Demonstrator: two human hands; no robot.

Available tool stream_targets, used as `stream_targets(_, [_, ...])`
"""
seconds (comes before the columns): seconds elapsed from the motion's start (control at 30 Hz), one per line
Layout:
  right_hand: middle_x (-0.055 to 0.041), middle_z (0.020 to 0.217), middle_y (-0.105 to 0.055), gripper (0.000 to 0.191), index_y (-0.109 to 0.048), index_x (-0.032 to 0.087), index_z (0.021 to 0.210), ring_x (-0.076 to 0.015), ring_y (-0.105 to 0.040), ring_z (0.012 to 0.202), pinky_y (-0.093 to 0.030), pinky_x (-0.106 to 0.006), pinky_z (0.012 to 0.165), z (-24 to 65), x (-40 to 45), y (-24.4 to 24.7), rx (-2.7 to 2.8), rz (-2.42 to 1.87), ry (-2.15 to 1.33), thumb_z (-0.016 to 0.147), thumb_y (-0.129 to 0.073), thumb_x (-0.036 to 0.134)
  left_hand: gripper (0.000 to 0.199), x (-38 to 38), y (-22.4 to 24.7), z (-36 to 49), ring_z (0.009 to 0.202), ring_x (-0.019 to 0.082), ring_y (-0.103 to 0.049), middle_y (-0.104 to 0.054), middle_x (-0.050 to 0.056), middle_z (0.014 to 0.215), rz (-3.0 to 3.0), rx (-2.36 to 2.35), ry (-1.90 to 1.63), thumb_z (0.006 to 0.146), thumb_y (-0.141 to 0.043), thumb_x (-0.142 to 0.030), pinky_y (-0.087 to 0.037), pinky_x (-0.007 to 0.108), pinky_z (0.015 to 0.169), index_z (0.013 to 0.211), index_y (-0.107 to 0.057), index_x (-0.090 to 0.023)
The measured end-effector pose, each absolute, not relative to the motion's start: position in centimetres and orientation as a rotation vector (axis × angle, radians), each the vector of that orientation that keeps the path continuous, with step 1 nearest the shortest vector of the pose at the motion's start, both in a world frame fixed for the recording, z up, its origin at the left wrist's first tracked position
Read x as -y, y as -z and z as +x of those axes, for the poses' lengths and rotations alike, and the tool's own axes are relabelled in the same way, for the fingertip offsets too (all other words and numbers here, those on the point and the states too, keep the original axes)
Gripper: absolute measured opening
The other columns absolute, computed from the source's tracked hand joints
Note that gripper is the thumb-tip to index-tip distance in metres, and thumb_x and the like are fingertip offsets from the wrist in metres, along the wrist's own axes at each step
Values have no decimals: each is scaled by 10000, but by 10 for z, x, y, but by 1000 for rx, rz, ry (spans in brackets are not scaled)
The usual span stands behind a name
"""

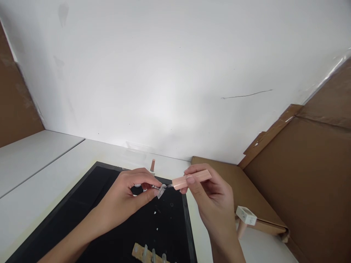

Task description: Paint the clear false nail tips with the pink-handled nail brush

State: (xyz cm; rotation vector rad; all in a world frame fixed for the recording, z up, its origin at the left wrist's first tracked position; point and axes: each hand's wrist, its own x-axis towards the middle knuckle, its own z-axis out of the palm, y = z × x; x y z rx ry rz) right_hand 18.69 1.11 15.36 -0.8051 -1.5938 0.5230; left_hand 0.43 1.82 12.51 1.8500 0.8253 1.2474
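My left hand (137, 190) pinches a small shiny piece with a pale, clear tip (161, 191) over the black mat (117, 226). Between the fingers of my right hand (212, 197) is a pink brush handle (192, 179), held nearly level and pointing left. Its dark, thin brush end meets or nearly meets the clear tip. Below the hands, at the bottom edge, lies a tan strip (138, 252) with several clear pieces standing on it.
Behind my left hand stands a bottle with a pink cap (153, 165). A white block with a pink stem (246, 215) is at the right, by a flat cardboard box (219, 168). White specks dot the mat. Cardboard walls (315, 164) flank the white table (60, 160).
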Motion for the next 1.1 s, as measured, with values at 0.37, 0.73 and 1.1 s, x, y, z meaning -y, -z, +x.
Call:
stream_targets(0.37, [-2,807,-671,82,-646,253,891,-138,-643,727,-514,-228,636,191,-10,-149,1678,-723,-372,886,-571,287,126,-19,-128,-2,665,125,-550,-659,8,739,1805,-883,-1160,847,-601,-234,-407,248,623,848,-724,-205])
stream_targets(0.73, [-8,760,-619,147,-603,255,973,-157,-587,658,-474,-275,563,190,-9,-150,1757,-610,-325,872,-551,162,187,-21,-129,-6,687,125,-538,-638,8,736,1564,-787,-1019,870,-573,-307,-399,229,602,779,-691,-193])
stream_targets(1.1, [-20,754,-629,198,-601,237,948,-176,-601,690,-494,-293,574,189,-9,-153,1863,-576,-300,823,-555,90,188,-22,-129,-9,683,127,-534,-640,14,723,1465,-757,-1017,852,-598,-341,-416,235,614,805,-701,-190])
